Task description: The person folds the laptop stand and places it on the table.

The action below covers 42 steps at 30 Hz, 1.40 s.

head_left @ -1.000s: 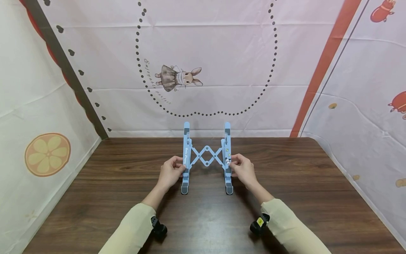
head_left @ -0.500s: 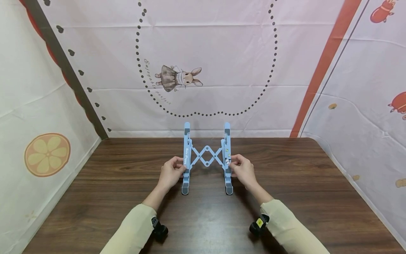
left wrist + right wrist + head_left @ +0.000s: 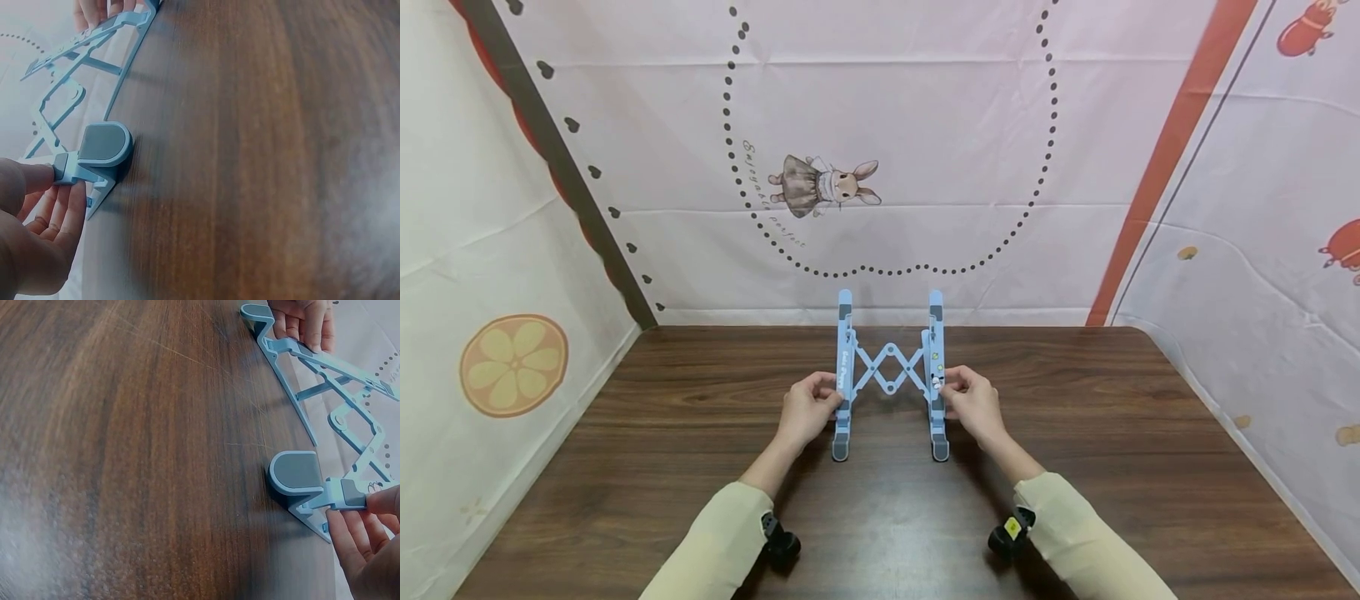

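A light blue folding laptop stand [image 3: 841,367] is set up on the wooden table, its two long side arms joined by crossed links in the middle. Grey pads cover the arm ends, and small stickers decorate the right arm. My left hand [image 3: 805,410] pinches the left arm between thumb and fingers; in the left wrist view the thumb lies on top and the fingers [image 3: 70,219] curl beneath. My right hand [image 3: 977,407] grips the right arm the same way, with its fingers [image 3: 350,537] under the arm in the right wrist view.
The dark brown table [image 3: 880,533] ends at a pale printed cloth [image 3: 925,167] behind it, with further cloth on both sides. A small black camera [image 3: 782,546] sits at the left wrist, another black camera [image 3: 1003,540] at the right.
The stand's two side arms have come slightly closer together, the left one shifting right and the right one a little left. Both hands have moved inward with them, still holding.
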Motion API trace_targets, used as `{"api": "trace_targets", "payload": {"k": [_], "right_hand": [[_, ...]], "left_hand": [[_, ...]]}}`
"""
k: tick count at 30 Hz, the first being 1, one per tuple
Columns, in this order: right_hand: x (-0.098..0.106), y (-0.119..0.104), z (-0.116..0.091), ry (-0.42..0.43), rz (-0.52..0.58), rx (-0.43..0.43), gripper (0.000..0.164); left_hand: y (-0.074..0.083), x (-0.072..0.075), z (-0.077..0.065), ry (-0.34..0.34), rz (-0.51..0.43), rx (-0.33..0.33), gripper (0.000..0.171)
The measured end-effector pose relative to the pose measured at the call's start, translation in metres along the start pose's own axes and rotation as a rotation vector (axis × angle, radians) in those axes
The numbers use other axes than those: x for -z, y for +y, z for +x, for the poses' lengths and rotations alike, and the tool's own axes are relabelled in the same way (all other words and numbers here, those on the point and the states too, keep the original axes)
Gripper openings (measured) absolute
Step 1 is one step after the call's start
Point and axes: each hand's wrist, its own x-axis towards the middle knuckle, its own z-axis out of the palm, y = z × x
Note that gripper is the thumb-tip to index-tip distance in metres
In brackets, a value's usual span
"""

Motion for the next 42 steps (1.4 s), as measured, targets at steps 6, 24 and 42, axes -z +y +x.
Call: {"api": "trace_targets", "payload": {"k": [6, 24, 42], "right_hand": [[-0.001, 0.0, 0.0, 0.004, 0.013, 0.008, 0.022], [-0.006, 0.001, -0.001, 0.004, -0.001, 0.013, 0.021], [-0.012, -0.004, -0.002, 0.013, 0.028, 0.024, 0.021]], "left_hand": [[0.0, -0.001, -0.001, -0.001, -0.014, 0.001, 0.019], [0.002, -0.008, -0.002, 0.0, -0.017, -0.007, 0.021], [0.008, -0.014, -0.004, -0.016, -0.016, 0.008, 0.02]]}}
